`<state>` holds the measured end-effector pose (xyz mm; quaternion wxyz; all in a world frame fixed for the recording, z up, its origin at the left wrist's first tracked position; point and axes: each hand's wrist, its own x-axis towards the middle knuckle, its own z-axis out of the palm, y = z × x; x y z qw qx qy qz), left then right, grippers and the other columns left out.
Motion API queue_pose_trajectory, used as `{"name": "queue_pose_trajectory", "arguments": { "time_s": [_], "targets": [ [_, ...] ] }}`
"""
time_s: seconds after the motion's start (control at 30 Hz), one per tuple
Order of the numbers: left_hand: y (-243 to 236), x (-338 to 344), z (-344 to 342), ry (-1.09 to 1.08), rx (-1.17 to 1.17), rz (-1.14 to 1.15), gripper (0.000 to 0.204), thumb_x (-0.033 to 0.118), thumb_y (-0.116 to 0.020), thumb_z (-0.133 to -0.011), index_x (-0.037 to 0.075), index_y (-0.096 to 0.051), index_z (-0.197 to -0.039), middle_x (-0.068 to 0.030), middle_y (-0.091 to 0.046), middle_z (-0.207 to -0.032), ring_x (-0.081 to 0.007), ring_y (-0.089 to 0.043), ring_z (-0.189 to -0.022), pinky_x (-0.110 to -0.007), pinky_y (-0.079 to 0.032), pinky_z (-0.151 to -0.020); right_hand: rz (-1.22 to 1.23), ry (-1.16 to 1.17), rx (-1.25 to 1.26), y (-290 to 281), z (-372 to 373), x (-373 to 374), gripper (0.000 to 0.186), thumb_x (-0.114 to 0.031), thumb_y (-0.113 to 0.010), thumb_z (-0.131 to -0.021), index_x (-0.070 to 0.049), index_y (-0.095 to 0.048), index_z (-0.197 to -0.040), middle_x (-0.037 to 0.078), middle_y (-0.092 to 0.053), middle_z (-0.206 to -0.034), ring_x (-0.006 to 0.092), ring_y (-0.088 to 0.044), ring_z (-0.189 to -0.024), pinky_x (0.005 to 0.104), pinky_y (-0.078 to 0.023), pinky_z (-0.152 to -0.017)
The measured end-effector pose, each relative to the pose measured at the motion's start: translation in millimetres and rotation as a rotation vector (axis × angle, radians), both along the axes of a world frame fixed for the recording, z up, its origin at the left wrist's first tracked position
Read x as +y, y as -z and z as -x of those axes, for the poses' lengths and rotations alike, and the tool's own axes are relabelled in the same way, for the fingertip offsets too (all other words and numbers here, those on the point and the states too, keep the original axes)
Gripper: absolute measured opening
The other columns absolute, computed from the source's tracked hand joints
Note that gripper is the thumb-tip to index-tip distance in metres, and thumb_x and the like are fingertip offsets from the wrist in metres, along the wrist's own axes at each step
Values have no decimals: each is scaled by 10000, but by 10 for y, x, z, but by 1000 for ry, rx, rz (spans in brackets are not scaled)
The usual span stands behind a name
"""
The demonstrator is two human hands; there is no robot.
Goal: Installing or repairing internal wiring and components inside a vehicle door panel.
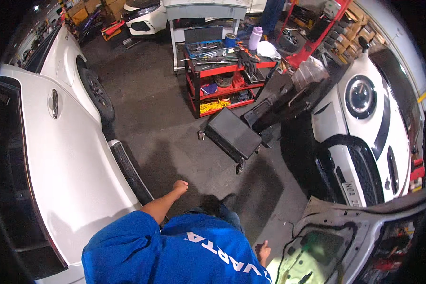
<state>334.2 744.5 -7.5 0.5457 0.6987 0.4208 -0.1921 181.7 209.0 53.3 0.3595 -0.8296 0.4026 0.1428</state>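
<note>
Your left hand (180, 187) is curled, seemingly empty, near the side step (128, 165). Right hand (263, 252) by pale panel (317, 246); can't tell grip.

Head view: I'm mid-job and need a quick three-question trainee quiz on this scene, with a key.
1. Which tier of the red cart holds the yellow bundle: (a) top, (b) middle, (c) bottom?
2. True or false: the left hand is touching the black-topped wheeled stool.
3. Which hand is nearer the metal panel at lower right?

Key:
1. c, bottom.
2. False; they are apart.
3. The right hand.
</note>
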Motion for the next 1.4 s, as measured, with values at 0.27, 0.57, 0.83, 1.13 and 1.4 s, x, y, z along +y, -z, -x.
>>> {"name": "queue_pose_trajectory", "arguments": {
  "time_s": [0.27, 0.57, 0.83, 1.13, 1.4],
  "targets": [
    [-188, -182, -545, 380, 7, -305, 235, 169, -530, -779, 147, -697, -943, -115, -649, -1015, -293, -609, -950, -370, -468, -853, -143, -921, -266, 523, -1333, -115, 222, -216, -594, -810, -9, -661, -763, 126, -628, -605, 201, -602, -505, 335, -495, -490],
    [-203, 105, -1101, 161, -91, -382, 201, 159, -567, -805, 74, -669, -957, -130, -656, -967, -298, -618, -912, -354, -480, -812, 331, -1022, -242, 940, -4773, 297, 164, -207, -613, -743, -47, -631, -718, 160, -622, -701, 298, -594, -610, 401, -465, -557],
    [-559, 192, -1764, 33, -44, -372, 205, 147, -555, -830, 74, -659, -991, -155, -646, -982, -293, -616, -920, -356, -480, -797, -454, -704, -600, -827, -7062, 3035, 210, -138, -506, -864, 24, -632, -908, 53, -597, -617, 113, -552, -553, 254, -435, -518],
    [-307, 1182, -2406, 24, -32, -248, 221, 199, -577, -816, 62, -662, -967, -163, -654, -916, -298, -629, -874, -365, -490, -751, -272, -875, -837, -1226, -8971, 5023, 193, 0, -478, -794, -16, -648, -884, 106, -644, -730, 170, -611, -661, 286, -464, -622],
    [-74, 1849, -2210, -87, -127, -158, 233, 207, -580, -837, 1, -647, -921, -133, -664, -829, -241, -648, -776, -324, -500, -683, 548, -1489, -565, -619, -10345, 5738, 265, -100, -512, -773, -41, -621, -1007, 147, -626, -992, 315, -590, -958, 423, -472, -817]
  ]
}}
